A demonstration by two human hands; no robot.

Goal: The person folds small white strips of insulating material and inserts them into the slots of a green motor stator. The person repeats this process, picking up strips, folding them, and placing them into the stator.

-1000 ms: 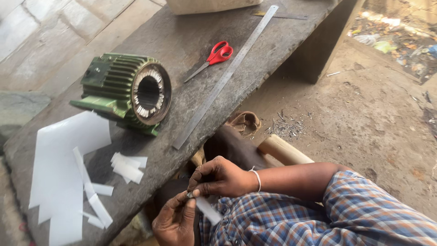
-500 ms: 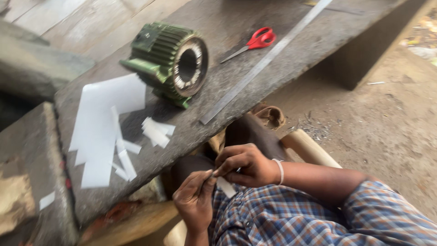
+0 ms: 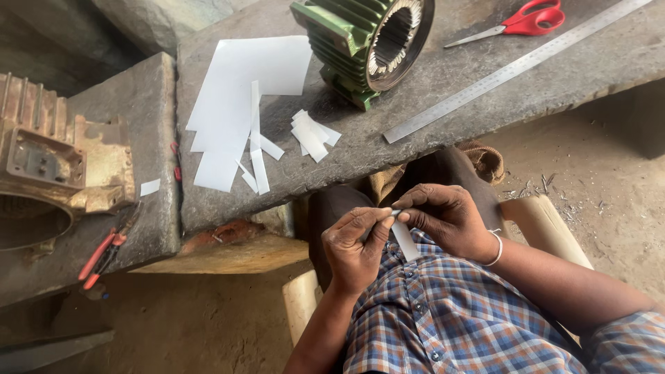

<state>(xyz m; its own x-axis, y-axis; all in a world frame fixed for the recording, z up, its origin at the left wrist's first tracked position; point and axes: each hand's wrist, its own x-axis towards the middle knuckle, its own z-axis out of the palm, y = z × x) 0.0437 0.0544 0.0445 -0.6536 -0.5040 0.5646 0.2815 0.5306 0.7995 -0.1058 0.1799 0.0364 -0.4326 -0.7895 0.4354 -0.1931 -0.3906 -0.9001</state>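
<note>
I've got a narrow white paper strip pinched at its top end between the fingertips of my left hand and right hand, hanging over my lap just off the bench's near edge. On the bench near that edge sit small cut strips, with the bigger white sheet further left. The green motor housing is at the far edge, and the steel ruler and red scissors are toward the right end.

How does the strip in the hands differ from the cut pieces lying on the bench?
The strip is a single piece, pinched between the left hand and right hand over the lap; the cut pieces lie loose in a small overlapping pile on the bench beside the green motor housing. The strip hangs angled downward; the pieces lie flat. Both are white and narrow, seemingly the same sheet material.
</note>
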